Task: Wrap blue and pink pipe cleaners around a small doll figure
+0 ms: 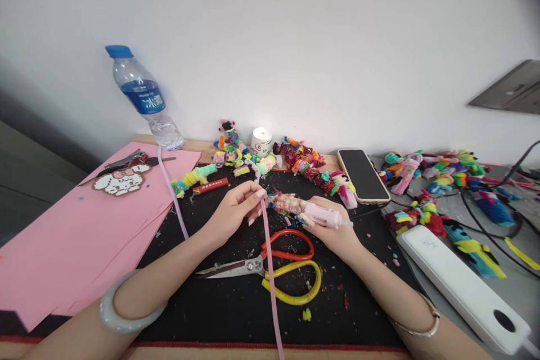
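My left hand [236, 208] pinches a long pink pipe cleaner [270, 270] near its upper end; the strand runs down past the scissors to the table's front edge. My right hand [333, 230] grips a pink pen [323, 215] whose left part is wrapped in multicoloured fuzzy material [287, 202]. The pipe cleaner's end meets that wrapped part. Both hands hover over a black mat [236, 304]. Scissors [270, 264] with one orange and one yellow handle lie just below the hands.
Pink paper sheets [76, 236] lie at left with a sheep-shaped cutout [120, 181]. At the back stand a water bottle [145, 98] and a lit candle [261, 140], amid fuzzy wrapped pieces [304, 163]. A phone [363, 175], more fuzzy pieces [442, 171], cables and a white power strip [459, 287] lie right.
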Motion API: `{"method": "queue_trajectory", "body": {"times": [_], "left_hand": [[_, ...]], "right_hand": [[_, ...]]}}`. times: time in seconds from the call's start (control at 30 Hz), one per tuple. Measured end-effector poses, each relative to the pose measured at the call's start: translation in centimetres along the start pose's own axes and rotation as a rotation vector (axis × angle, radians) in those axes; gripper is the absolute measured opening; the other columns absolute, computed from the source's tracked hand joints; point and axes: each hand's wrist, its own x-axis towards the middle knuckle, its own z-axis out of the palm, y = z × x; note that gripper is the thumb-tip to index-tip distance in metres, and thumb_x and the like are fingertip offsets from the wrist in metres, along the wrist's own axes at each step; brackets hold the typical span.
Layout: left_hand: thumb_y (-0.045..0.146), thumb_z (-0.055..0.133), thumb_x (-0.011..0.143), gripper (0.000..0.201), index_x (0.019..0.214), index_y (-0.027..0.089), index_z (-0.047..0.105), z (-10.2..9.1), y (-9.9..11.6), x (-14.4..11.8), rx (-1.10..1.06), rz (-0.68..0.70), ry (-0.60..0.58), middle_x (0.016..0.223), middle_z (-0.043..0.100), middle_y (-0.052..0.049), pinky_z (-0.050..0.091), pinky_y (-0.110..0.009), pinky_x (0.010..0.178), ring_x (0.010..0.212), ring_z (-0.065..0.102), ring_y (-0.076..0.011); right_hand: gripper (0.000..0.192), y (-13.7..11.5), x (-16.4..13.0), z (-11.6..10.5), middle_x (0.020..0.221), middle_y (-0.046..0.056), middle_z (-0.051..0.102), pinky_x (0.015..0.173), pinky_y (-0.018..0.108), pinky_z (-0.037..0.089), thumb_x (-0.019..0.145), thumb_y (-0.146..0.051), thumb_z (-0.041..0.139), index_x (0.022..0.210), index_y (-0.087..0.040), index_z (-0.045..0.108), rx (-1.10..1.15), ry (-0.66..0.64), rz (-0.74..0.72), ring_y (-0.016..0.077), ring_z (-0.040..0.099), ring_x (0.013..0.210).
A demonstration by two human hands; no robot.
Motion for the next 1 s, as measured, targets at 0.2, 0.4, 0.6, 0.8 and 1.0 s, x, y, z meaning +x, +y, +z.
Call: {"method": "queue_trajectory", "body": {"times": [0.2,0.4,0.6,0.8,1.0], "left_hand": [[0.038,0.055,0.082,0.024,0.074,0.016,0.05,-0.03,-0.21,0.0,0.003,-0.004,-0.017,0.054,0.048,0.006,0.03,-0.016,0.041,0.041,0.038,-0.0037],[0.038,0.055,0.083,0.024,0.075,0.016,0.05,0.03,-0.06,-0.11,-0.002,-0.01,-0.023,0.054,0.048,0.006,0.031,-0.016,0.042,0.042,0.038,-0.0037],[0.037,0.054,0.083,0.024,0.075,0.016,0.049,-0.03,-0.11,-0.09,0.0,-0.009,-0.031,0.054,0.048,0.006,0.031,-0.016,0.042,0.041,0.038,-0.0034],[0.036,0.053,0.084,0.023,0.075,0.015,0.049,-0.07,-0.17,-0.05,0.007,-0.002,-0.039,0.053,0.048,0.006,0.031,-0.016,0.041,0.041,0.038,-0.0034],[0.036,0.052,0.085,0.023,0.076,0.015,0.049,-0.12,-0.2,0.01,0.018,0.001,-0.05,0.054,0.048,0.006,0.032,-0.015,0.042,0.041,0.038,-0.0031]], "right_hand": [[0.011,0.12,-0.05,0.02,0.068,0.001,0.057,0.048,0.023,0.035,0.077,-0.027,0.062,0.073,-0.017,0.059,0.011,-0.029,0.026,0.0123,0.049,0.058],[0.009,0.26,0.03,0.07,0.068,0.001,0.056,0.049,0.024,0.034,0.076,-0.024,0.062,0.071,-0.018,0.057,0.006,-0.022,0.017,0.0123,0.049,0.058],[0.017,-0.25,0.21,0.04,0.063,0.0,0.054,0.05,0.025,0.036,0.075,-0.027,0.063,0.064,-0.018,0.054,0.01,0.001,0.008,0.0121,0.048,0.055],[0.019,-0.31,0.31,0.11,0.06,-0.002,0.049,0.049,0.024,0.034,0.072,-0.026,0.065,0.061,-0.018,0.051,0.055,0.008,0.055,0.0109,0.044,0.053],[0.02,-0.35,0.3,0.12,0.059,-0.003,0.047,0.049,0.023,0.033,0.07,-0.024,0.065,0.06,-0.018,0.049,0.08,0.009,0.083,0.0103,0.041,0.052]]}}
